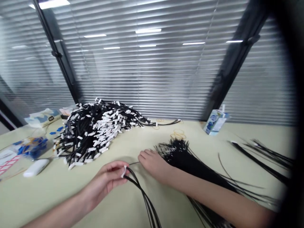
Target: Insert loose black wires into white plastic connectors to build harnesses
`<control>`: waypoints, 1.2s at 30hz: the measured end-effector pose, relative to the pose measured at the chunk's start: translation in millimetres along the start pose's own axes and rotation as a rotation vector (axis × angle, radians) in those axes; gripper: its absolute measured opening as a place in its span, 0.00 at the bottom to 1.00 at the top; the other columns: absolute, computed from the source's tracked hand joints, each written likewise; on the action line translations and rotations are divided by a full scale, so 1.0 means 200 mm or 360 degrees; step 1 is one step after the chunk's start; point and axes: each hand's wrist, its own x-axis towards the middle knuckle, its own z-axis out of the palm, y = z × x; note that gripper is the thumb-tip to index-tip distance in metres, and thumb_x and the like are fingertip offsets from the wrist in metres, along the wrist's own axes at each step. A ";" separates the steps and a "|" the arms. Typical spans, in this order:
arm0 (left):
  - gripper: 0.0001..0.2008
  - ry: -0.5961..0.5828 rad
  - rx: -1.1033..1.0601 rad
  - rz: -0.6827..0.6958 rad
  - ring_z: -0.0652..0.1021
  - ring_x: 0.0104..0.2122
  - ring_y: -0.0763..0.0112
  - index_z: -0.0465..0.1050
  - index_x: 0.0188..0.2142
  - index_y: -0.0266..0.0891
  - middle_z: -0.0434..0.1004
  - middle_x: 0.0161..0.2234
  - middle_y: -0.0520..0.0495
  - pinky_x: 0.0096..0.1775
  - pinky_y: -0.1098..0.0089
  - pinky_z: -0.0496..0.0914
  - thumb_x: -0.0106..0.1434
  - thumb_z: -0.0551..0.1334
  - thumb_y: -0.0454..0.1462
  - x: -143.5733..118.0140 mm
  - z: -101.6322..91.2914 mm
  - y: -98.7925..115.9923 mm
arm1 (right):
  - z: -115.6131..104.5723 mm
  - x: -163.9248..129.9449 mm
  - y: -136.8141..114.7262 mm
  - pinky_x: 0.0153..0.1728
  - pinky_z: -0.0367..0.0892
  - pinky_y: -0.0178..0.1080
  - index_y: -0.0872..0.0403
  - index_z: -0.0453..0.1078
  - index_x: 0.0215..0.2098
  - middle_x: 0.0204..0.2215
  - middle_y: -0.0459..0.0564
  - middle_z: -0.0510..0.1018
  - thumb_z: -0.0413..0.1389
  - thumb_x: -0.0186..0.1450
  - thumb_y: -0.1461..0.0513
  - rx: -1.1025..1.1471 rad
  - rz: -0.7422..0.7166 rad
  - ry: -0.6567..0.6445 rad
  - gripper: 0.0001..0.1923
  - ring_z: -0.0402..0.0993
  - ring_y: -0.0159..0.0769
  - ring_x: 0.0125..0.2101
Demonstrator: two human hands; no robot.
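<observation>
My left hand (108, 179) pinches a small bunch of thin black cables (144, 198) near a white tag at their ends; the cables trail down toward me. My right hand (153, 163) rests palm down on the table, fingertips on a single black cable (134, 163) beside the bare ends of a large untagged black cable bundle (187, 158) that runs under my right forearm. Behind my hands lies a big pile of black cables with white tags (95, 129).
Pale green table (47, 196). At left are a white oval device (36, 167), a bag of blue pieces (32, 147), label sheets and a tissue pack (42, 117). Rubber bands (178, 134), a blue drink carton (215, 122), more black cables (263, 158) at right. Blinds behind.
</observation>
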 end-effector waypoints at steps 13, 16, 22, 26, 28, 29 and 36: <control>0.09 0.0008 -0.0511 0.0231 0.74 0.45 0.68 0.74 0.39 0.40 0.75 0.39 0.47 0.54 0.65 0.66 0.57 0.65 0.31 -0.03 0.10 -0.06 | -0.65 0.18 -0.12 0.28 0.58 0.30 0.51 0.68 0.38 0.29 0.41 0.74 0.46 0.69 0.60 0.0861 0.0285 0.0395 0.09 0.67 0.26 0.27; 0.08 -0.0042 -0.0508 0.0140 0.74 0.45 0.66 0.74 0.37 0.40 0.74 0.39 0.47 0.52 0.64 0.67 0.57 0.66 0.31 -0.06 0.13 -0.13 | -0.65 0.11 -0.24 0.28 0.59 0.31 0.52 0.69 0.37 0.30 0.42 0.75 0.47 0.67 0.66 0.0837 0.0093 0.0183 0.09 0.68 0.27 0.28; 0.08 -0.0094 -0.0422 0.0068 0.74 0.38 0.67 0.75 0.31 0.40 0.74 0.33 0.49 0.42 0.70 0.70 0.51 0.70 0.37 -0.07 0.09 -0.22 | -0.44 -0.03 -0.47 0.40 0.63 0.39 0.61 0.67 0.43 0.41 0.53 0.74 0.57 0.52 0.71 0.0153 -0.0093 -0.0044 0.18 0.66 0.38 0.37; 0.04 -0.0156 -0.0260 0.0197 0.73 0.34 0.67 0.75 0.29 0.40 0.74 0.29 0.49 0.37 0.71 0.68 0.51 0.67 0.33 -0.09 0.07 -0.22 | -0.34 -0.05 -0.57 0.37 0.62 0.37 0.57 0.67 0.35 0.35 0.48 0.74 0.52 0.62 0.70 0.0220 0.0104 0.0181 0.04 0.66 0.34 0.34; 0.04 -0.0155 -0.0057 0.0282 0.73 0.35 0.66 0.75 0.29 0.40 0.75 0.30 0.49 0.39 0.71 0.67 0.52 0.65 0.31 -0.11 0.08 -0.21 | -0.29 -0.07 -0.59 0.36 0.62 0.36 0.56 0.67 0.35 0.34 0.47 0.74 0.50 0.65 0.68 0.0291 0.0159 0.0305 0.05 0.66 0.32 0.33; 0.03 -0.0161 0.0056 0.0319 0.73 0.35 0.66 0.75 0.28 0.40 0.75 0.29 0.49 0.39 0.71 0.66 0.52 0.65 0.32 -0.12 0.08 -0.20 | -0.27 -0.09 -0.59 0.36 0.62 0.36 0.55 0.67 0.39 0.34 0.46 0.75 0.50 0.66 0.69 0.0330 0.0206 0.0365 0.06 0.66 0.31 0.32; 0.08 -0.0313 0.0258 0.0331 0.74 0.34 0.65 0.75 0.35 0.40 0.78 0.31 0.47 0.37 0.70 0.66 0.55 0.67 0.39 -0.12 0.10 -0.19 | -0.17 -0.26 -0.57 0.39 0.64 0.45 0.65 0.50 0.62 0.42 0.58 0.73 0.45 0.61 0.74 0.0087 0.0319 0.0334 0.30 0.64 0.41 0.36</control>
